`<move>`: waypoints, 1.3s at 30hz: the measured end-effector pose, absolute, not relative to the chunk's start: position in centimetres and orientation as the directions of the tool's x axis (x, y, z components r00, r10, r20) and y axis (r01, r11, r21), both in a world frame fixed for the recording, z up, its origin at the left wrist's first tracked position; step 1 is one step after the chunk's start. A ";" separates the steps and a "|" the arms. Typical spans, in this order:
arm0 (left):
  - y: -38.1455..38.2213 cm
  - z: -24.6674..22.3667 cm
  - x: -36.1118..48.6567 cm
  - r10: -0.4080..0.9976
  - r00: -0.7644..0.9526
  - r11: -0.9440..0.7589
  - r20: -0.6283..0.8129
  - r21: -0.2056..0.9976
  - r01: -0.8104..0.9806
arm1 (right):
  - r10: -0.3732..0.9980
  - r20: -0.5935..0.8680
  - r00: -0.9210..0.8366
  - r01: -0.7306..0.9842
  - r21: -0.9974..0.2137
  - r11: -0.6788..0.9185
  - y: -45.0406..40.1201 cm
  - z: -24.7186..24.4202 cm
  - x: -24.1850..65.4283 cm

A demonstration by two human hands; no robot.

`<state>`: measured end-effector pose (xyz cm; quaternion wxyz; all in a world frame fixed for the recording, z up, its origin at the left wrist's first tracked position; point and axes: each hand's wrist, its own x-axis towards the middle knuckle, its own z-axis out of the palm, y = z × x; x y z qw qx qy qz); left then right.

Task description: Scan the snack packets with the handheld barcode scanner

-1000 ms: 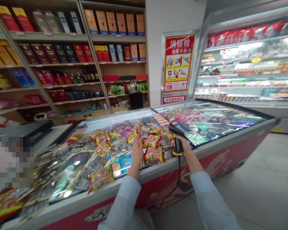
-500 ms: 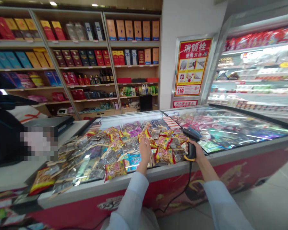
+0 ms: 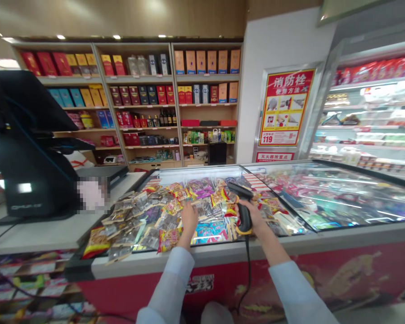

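Many small snack packets point(image 3: 167, 220) lie spread over the glass top of a chest freezer point(image 3: 222, 246). My right hand point(image 3: 251, 216) is wrapped round the handle of a black and yellow barcode scanner point(image 3: 245, 219), its head over the packets and its cable hanging down the freezer front. My left hand point(image 3: 189, 218) is over the packets, beside a red and yellow packet point(image 3: 168, 239); its fingers point away from me, and whether they grip anything is too small to tell. Blue and pink packs point(image 3: 211, 231) show between my hands. Another yellow and red packet point(image 3: 97, 242) lies at the freezer's left corner.
A black checkout terminal point(image 3: 30, 153) stands on the white counter point(image 3: 54, 229) at the left. Shelves of boxes point(image 3: 141, 96) line the back wall. The freezer's right section point(image 3: 344, 193) has a glass cover, with a lit display fridge point(image 3: 374, 117) behind it.
The view has shifted left and up. My left hand has moved left over the packets. My right hand has brought the scanner left, and some red and yellow packets between my hands have shifted.
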<state>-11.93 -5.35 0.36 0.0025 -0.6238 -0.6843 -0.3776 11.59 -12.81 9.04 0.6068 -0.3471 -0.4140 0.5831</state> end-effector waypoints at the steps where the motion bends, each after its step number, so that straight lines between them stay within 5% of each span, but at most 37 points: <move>1: -5.3 0.2 -12.5 0.847 -0.223 -0.053 0.483 0.493 0.868 | 0.995 0.093 -0.033 -0.427 -0.902 0.070 -12.4 8.8 10.2; 14: -6.0 -0.5 -13.0 0.845 -0.221 0.016 0.486 0.390 0.921 | 0.997 -0.059 -0.059 -0.423 -0.903 -0.079 -8.0 2.6 3.3; 22: -6.6 1.1 -13.0 0.871 -0.236 -0.113 0.431 0.643 0.757 | 0.993 -0.072 -0.092 -0.414 -0.904 -0.104 -8.5 2.4 3.6; 27: -6.7 1.6 -13.2 0.788 -0.442 -0.091 0.429 0.791 0.605 | 0.986 -0.045 -0.159 -0.410 -0.906 -0.107 -8.8 2.8 3.7; 39: -7.6 2.4 -14.1 0.695 -0.543 -0.123 0.471 0.822 0.556 | 0.955 -0.021 -0.294 -0.288 -0.951 -0.109 -9.2 2.1 3.6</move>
